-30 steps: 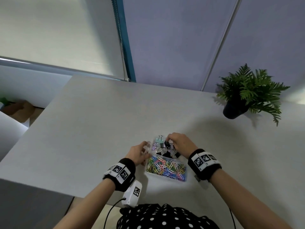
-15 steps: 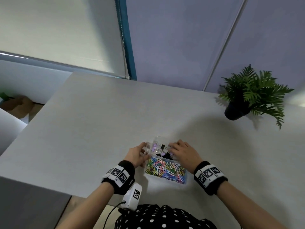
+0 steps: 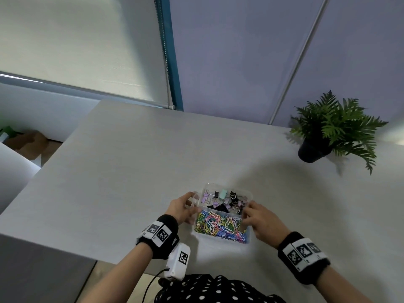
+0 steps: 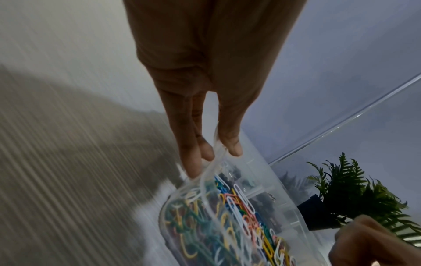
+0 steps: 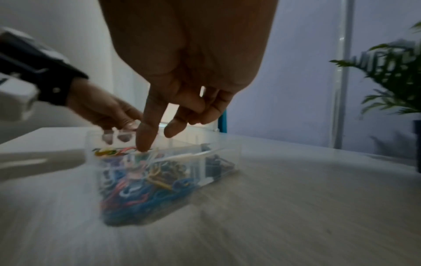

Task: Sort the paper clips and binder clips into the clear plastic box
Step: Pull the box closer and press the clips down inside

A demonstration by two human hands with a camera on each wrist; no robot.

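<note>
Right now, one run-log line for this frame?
left hand: grips clear plastic box left rim | right hand: at right rim, grip unclear | paper clips: near compartment | binder clips: far compartment

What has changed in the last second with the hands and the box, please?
The right hand left the binder clips in the far compartment and drew back to the clear plastic box's right edge, over the paper clips. The left hand still grips the box's left rim; the box and potted plant stayed put.
</note>
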